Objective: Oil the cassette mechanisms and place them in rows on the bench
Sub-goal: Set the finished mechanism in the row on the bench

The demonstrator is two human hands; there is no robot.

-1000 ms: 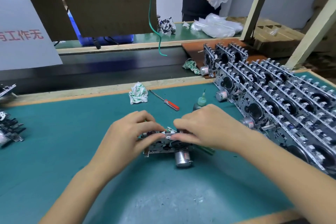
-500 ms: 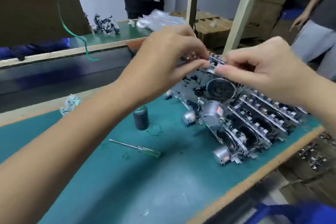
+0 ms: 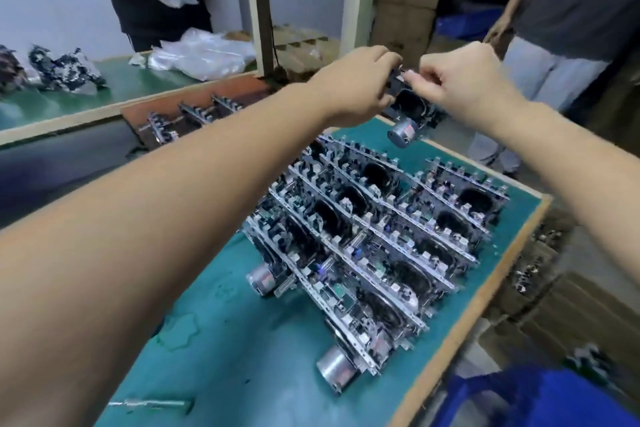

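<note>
Both hands hold one cassette mechanism (image 3: 410, 111) in the air above the far right corner of the green bench (image 3: 221, 350). My left hand (image 3: 356, 87) grips its left end and my right hand (image 3: 460, 80) pinches its top right edge. Its silver motor (image 3: 401, 132) hangs below. Under and in front of it, several cassette mechanisms (image 3: 374, 246) stand on edge in tight rows on the bench, black flywheels facing up-right. More of them (image 3: 187, 118) stand on a brown board behind.
A thin screwdriver (image 3: 152, 404) lies near the bench's front. A person in grey (image 3: 568, 31) stands just beyond the right edge. Another person (image 3: 152, 0) stands behind the far table, where plastic bags (image 3: 201, 52) lie. Cardboard boxes (image 3: 554, 315) and a blue bin (image 3: 519, 399) sit lower right.
Both hands lifted the mechanism from the bench in front of me and carried it right and away, to above the far end of the rows. My view swung right.
</note>
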